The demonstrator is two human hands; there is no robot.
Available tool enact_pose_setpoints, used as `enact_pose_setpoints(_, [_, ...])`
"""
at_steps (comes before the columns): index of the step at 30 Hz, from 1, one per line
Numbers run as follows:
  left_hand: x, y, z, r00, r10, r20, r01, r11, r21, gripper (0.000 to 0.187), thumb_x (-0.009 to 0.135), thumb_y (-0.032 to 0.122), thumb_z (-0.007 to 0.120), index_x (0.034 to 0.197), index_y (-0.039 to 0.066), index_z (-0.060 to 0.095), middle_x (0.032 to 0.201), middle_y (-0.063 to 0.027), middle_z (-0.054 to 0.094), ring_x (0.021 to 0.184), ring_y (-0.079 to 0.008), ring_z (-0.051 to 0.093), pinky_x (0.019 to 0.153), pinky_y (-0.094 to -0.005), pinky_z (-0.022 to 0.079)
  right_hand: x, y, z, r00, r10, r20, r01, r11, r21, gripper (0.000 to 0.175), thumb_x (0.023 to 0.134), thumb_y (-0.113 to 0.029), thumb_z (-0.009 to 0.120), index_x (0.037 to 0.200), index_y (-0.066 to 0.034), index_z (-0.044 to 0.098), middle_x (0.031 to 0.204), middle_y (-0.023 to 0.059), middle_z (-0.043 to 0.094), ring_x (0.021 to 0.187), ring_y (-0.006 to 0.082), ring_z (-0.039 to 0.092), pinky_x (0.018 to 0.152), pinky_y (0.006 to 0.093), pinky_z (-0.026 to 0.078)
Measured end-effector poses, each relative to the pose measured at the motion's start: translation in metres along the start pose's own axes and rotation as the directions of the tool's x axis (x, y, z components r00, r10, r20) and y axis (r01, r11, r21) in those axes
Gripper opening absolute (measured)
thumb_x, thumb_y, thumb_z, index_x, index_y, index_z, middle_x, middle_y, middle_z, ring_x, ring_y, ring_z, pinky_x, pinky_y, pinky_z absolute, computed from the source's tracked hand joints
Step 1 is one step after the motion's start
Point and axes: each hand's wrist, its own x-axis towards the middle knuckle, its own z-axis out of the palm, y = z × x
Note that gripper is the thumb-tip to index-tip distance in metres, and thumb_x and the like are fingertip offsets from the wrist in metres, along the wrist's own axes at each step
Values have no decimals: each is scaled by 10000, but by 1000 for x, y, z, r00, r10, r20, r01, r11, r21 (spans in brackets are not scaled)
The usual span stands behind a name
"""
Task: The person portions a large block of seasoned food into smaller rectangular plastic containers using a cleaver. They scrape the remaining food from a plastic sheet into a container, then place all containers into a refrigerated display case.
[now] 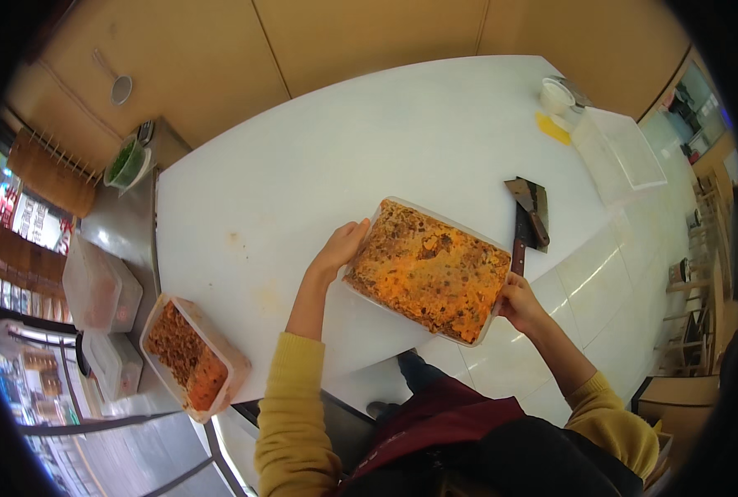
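A transparent plastic tub (453, 222) full of an orange-brown chopped food mixture (431, 267) is tilted above the near edge of the white worktop (294, 168). My left hand (339, 250) holds its left end, with the fingers partly hidden. At the opposite end, my right hand (521, 303) grips the tub near its lower right corner. Just beyond that hand lie a scraper (538, 227) with a wooden handle and a cleaver (518, 256), the scraper resting over the cleaver. Whether the tub's underside touches the worktop is hidden.
Another tub (235, 366), partly filled with reddish-brown mixture, stands at the worktop's left corner. Plastic boxes (114, 366) and a bowl of chopped greens (127, 163) occupy the steel counter. A transparent bin (617, 149), round tubs (557, 96) and a yellow scraper (553, 128) are far right.
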Motion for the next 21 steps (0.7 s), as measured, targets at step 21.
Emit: enact_pose_setpoints(21, [-103,-25,107,752,-385,-535,93,865,-493,388,989,317,520,742,18,541,625,48,426,587,-54,367,511,-251,326,126,-44,-32,849,410,332,-371,911,-177,271,910,-33,510,1172,-17,577,1098,60,651,967,161,636,811,326,536])
